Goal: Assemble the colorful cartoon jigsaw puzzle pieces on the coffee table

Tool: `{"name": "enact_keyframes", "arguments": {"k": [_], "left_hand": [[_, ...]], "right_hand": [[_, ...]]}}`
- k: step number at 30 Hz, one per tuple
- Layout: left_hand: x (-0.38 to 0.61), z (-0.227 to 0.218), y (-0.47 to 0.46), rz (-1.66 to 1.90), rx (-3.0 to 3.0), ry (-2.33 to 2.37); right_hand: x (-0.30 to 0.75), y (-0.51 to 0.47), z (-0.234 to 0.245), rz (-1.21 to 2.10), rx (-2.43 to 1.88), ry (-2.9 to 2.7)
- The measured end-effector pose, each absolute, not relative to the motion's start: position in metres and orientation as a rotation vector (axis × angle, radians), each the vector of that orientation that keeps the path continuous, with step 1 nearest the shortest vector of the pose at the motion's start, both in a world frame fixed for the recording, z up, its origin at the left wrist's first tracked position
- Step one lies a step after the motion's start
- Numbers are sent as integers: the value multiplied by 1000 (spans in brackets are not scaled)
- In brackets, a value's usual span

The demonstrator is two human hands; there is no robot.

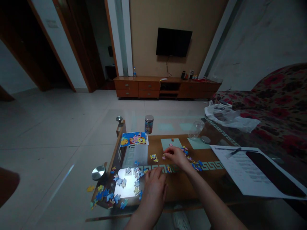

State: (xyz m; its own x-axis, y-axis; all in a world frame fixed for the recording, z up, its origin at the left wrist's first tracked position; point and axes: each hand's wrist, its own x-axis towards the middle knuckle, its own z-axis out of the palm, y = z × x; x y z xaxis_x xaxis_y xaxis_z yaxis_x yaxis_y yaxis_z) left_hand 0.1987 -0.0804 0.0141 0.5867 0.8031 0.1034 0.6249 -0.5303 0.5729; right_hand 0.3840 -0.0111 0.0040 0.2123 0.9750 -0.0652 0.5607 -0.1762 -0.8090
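Observation:
My right hand (177, 156) reaches over the glass table with thumb and forefinger pinched at a small pink and yellow puzzle piece (163, 157). Just left of it, a few joined yellow pieces (153, 157) lie on the glass. My left hand (155, 182) rests palm down, its fingers stretched out beside a spread of blue-grey puzzle pieces (137, 174); anything under the palm is hidden. More blue pieces (107, 195) are scattered at the table's left corner. A line of coloured pieces (197, 165) runs to the right of my right wrist. A cartoon picture sheet (134, 139) lies beyond the hands.
A printed can (149, 124) stands behind the picture sheet. On the right are a clear jar (197, 128), a round lid (205, 139), and papers (237, 172) with a pen and a black phone (274, 174). A plastic bag (227, 118) lies by the floral sofa (283, 95).

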Motion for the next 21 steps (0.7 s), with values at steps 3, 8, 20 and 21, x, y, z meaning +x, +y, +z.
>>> {"name": "enact_keyframes", "arguments": {"k": [3, 8, 20, 21], "left_hand": [[194, 15, -73, 537, 2297, 1199], [184, 11, -58, 796, 2129, 1326], [173, 19, -39, 955, 1688, 1361], [171, 19, -37, 954, 1691, 1366]], "right_hand": [[369, -6, 4, 914, -1757, -1353], [347, -4, 7, 1079, -1643, -1272], [320, -20, 14, 1374, -1397, -1163], [321, -21, 14, 1372, -1395, -1159]]}}
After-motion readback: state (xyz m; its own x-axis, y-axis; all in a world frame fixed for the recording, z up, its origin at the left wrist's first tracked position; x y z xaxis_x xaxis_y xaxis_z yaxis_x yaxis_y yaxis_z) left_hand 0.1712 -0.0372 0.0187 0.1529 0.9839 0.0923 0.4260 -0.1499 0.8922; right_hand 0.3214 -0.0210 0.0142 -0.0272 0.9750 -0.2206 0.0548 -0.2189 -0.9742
